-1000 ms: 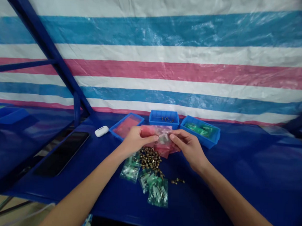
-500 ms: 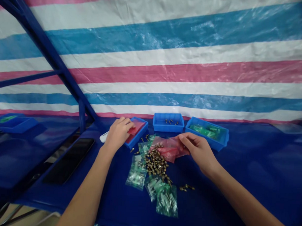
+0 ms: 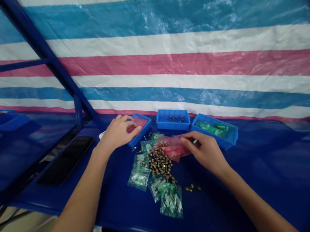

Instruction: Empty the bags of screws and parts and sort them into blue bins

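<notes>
As my right hand (image 3: 203,149) pinches a red plastic bag (image 3: 173,151) lying leftward, my half-curled left hand (image 3: 116,132) meets a blue bin (image 3: 143,133), hold unclear.

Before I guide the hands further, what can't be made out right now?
Head view: whether the left hand grips any pink plastic in the bin; its own fingers hide this.
Head view: most of the white case, hidden behind the left hand.
Head view: the number of screws in the heap; they are small and overlap.
Head view: the far-left bin's full shape, blurred and cut off by the edge.
</notes>
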`<state>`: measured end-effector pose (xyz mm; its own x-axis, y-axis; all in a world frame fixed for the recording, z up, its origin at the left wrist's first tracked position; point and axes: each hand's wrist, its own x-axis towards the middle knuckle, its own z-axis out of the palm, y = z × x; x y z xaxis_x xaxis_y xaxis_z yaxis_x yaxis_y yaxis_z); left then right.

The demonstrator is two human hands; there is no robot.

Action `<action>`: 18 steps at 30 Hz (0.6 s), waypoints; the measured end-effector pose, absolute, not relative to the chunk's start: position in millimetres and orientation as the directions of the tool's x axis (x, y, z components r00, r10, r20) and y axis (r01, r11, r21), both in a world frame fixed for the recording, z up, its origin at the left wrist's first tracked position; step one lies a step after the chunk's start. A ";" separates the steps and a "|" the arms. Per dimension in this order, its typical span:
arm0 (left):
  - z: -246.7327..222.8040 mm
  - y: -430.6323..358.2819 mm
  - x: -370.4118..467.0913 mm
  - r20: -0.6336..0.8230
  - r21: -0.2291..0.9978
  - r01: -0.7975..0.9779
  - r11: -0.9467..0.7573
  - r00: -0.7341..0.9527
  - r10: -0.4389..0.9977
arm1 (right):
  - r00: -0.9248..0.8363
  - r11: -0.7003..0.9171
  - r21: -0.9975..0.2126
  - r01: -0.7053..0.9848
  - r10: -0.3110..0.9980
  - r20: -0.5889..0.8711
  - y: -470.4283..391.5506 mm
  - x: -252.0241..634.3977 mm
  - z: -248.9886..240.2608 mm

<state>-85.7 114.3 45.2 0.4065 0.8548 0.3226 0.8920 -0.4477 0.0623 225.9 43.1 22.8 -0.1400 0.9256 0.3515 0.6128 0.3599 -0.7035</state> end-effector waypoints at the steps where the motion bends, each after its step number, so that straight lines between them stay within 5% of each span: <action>1: 44.1 115.3 -86.9 0.329 0.060 0.890 -0.452 0.410 0.851 | -0.212 0.412 -0.634 0.655 0.905 0.369 43.1 226.0 22.2; 7: 37.8 120.5 -91.6 0.258 0.065 0.843 -0.534 0.503 0.825 | -0.446 0.553 -0.401 0.730 0.831 0.333 45.8 226.2 12.7; 11: 34.6 118.9 -85.4 0.245 0.054 0.863 -0.502 0.476 0.845 | -0.482 0.575 -0.386 0.721 0.817 0.317 46.0 226.6 9.9; 18: 38.8 103.4 -57.3 0.487 -0.001 0.900 -0.436 0.382 0.786 | -0.351 0.490 -0.406 0.771 0.860 0.371 46.6 224.4 6.4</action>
